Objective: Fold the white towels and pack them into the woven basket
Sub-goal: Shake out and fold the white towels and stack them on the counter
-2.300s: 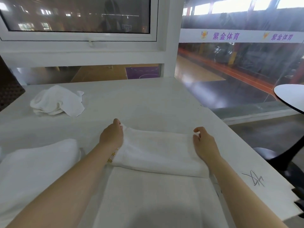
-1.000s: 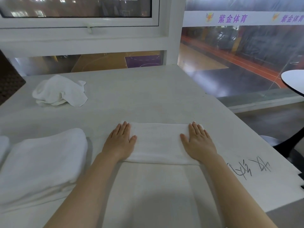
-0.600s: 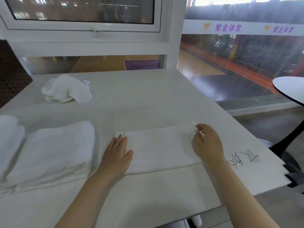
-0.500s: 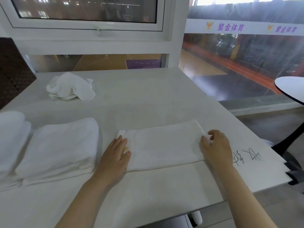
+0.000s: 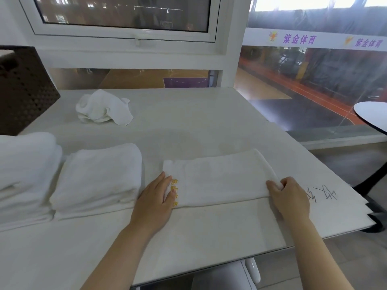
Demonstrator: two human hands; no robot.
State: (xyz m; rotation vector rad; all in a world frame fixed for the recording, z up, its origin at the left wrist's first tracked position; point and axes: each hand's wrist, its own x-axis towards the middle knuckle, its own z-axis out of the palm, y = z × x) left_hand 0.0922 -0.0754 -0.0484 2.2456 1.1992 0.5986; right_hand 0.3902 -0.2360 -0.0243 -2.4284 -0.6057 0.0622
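While left hand [image 5: 156, 200] lies flat on towel [image 5: 217, 181] near worktop [image 5: 188, 130] front edge, right hand [image 5: 290, 197] pinches right end; soft, limp, light: lift by corners.

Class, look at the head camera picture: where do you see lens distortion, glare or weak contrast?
Head view: wide-angle bending curves the window frame; upper-right skylights blow out; the folded towel barely separates from the white table; soft focus overall.

Folded stack [image 5: 98, 176] just left; crumpled towel [image 5: 104, 110] well beyond.
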